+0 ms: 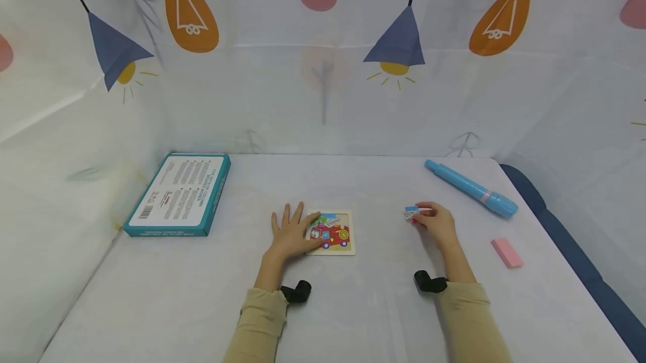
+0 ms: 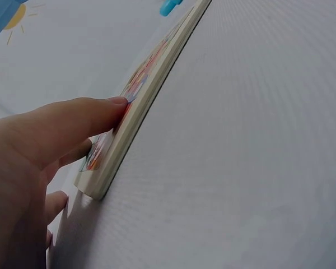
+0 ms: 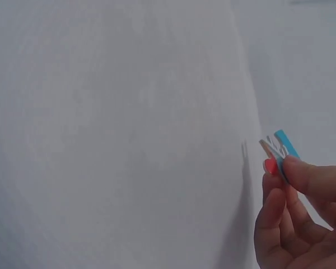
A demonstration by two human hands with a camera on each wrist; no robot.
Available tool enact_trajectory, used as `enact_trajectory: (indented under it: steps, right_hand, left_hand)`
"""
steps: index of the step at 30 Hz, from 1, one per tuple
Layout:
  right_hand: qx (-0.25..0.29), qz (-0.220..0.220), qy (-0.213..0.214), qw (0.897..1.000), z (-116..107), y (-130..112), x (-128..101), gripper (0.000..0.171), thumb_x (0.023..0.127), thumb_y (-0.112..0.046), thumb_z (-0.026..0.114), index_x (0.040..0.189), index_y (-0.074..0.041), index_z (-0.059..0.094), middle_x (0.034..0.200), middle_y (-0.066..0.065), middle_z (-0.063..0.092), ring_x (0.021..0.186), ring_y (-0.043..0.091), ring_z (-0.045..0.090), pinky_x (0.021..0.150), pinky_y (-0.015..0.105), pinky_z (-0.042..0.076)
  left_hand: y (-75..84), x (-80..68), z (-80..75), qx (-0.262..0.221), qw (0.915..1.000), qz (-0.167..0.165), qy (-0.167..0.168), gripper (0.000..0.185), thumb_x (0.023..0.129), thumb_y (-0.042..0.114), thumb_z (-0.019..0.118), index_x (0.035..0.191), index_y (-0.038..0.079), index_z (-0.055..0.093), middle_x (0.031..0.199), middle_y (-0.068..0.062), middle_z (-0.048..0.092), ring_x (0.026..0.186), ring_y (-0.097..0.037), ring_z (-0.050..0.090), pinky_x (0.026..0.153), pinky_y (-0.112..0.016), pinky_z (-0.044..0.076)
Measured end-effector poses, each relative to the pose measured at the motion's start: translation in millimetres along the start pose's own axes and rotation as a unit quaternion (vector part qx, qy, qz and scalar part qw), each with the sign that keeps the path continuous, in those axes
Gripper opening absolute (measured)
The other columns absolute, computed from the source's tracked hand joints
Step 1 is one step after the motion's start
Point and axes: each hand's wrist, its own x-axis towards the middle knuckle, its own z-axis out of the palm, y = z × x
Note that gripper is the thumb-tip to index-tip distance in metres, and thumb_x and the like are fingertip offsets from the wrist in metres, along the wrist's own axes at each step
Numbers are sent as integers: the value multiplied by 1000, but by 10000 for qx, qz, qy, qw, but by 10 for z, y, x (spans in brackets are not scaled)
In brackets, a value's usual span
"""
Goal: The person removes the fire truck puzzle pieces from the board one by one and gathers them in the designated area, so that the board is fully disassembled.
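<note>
Desk [image 1: 373, 312], white-covered, set before a pale curtain [image 1: 272, 88] printed with lamps and bulbs. On it, from my left:

Box [image 1: 176, 192], one: teal sides, white printed face upward, barcode near the lower left corner; lies flat near the far left of the desk.

Left hand [image 1: 289, 239], in a tan sleeve [image 1: 259, 318]: fingers spread; thumb laid on the face of the puzzle, index finger reaching its upper left corner, the other fingers fanned out to the left, beyond its edge.

Puzzle [image 1: 337, 234], one: square, pale frame, red truck pictured; flat on the desk, well to the right of the box and between the two hands.

Piece [image 1: 410, 214], one: small, blue, white and red; raised off the desk, well apart from the puzzle.

Right hand [image 1: 438, 225], likewise sleeved: thumb and fingers pinching the piece.

Tube [image 1: 469, 186], one: light blue, pink band near its thicker end; lying aslant beyond the right hand.

Block [image 1: 507, 253], one: pink, oblong, nearer me than the tube.

Seat [image 1: 570, 251]: dark blue, along the desk's right edge.
</note>
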Motion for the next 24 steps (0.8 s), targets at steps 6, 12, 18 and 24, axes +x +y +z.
enact_trajectory:
  steps: [6, 12, 18, 24]
  right_hand:
    - [-224, 215, 253, 9992, -192, 150, 21, 39, 89, -9, 56, 126, 4, 51, 104, 16, 58, 69, -3, 53, 63, 12, 49]
    - [-391, 513, 431, 9970, -314, 272, 27, 39, 90, -9, 55, 126, 4, 50, 106, 19, 58, 65, -2, 54, 60, 12, 47]
    - [-601, 825, 610, 9929, -395, 306, 33, 39, 90, -11, 53, 127, 4, 51, 112, 24, 57, 69, 6, 57, 58, 14, 45]
    - [-1556, 471, 1030, 9813, -395, 336, 78, 41, 85, -13, 56, 121, 6, 53, 106, 29, 60, 87, 33, 56, 64, 30, 41]
  left_hand:
    - [3, -2, -5, -10, 10000, -8, 13, 68, 78, 57, 61, 138, 30, 43, 155, -13, 16, 143, -41, 0, 108, -65, -6]
    - [0, -6, 1, -48, 10000, 13, 16, 68, 78, 56, 61, 138, 30, 42, 155, -12, 16, 143, -41, 1, 108, -65, -6]
    - [1, -15, 4, -88, 10000, 3, 15, 68, 78, 54, 62, 138, 29, 42, 155, -12, 16, 142, -42, 1, 107, -65, -6]
    - [15, -16, -2, -65, 10000, -9, -27, 69, 78, 54, 62, 139, 29, 41, 155, -12, 16, 143, -41, 0, 108, -65, -6]
